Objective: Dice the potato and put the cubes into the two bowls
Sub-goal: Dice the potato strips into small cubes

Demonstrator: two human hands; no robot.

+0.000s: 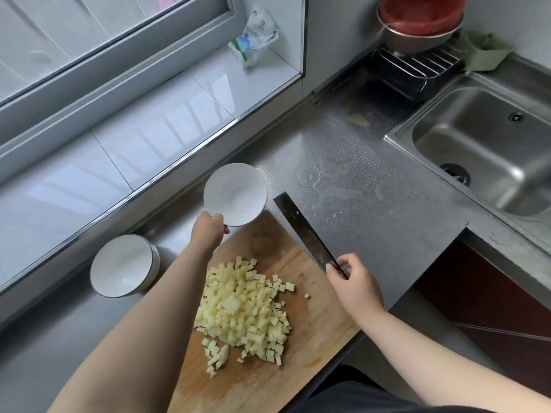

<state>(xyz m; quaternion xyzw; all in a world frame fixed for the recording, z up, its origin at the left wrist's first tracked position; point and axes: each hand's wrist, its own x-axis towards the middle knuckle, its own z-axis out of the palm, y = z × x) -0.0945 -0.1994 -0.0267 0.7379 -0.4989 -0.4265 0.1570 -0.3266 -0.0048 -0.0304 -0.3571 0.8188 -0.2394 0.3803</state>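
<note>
A heap of pale potato cubes [243, 311] lies in the middle of a wooden cutting board [301, 263], with a few stray cubes scattered around its edges. The board sits on a grey metal counter [372, 210] and juts over the counter's front edge. The left hand [208, 229] reaches forward across the board, arm nearly straight, and pinches the near rim of a white bowl [235, 193], holding it tilted so its empty inside faces the viewer, above the far corner of the board. A second white bowl [123, 265] stands upright and empty on the counter just left of the board, beside the left forearm. The right hand [353, 280] is at the board's right edge, fingers curled around the handle of a cleaver [304, 228], whose dark blade points away and to the left, seen almost edge-on. To the right lies a steel sink [483, 150]. Behind it a wire rack [417, 70] holds a metal basin with a red bowl [420, 13] inside. A plastic bag [255, 37] rests on the white windowsill [149, 120].
</note>
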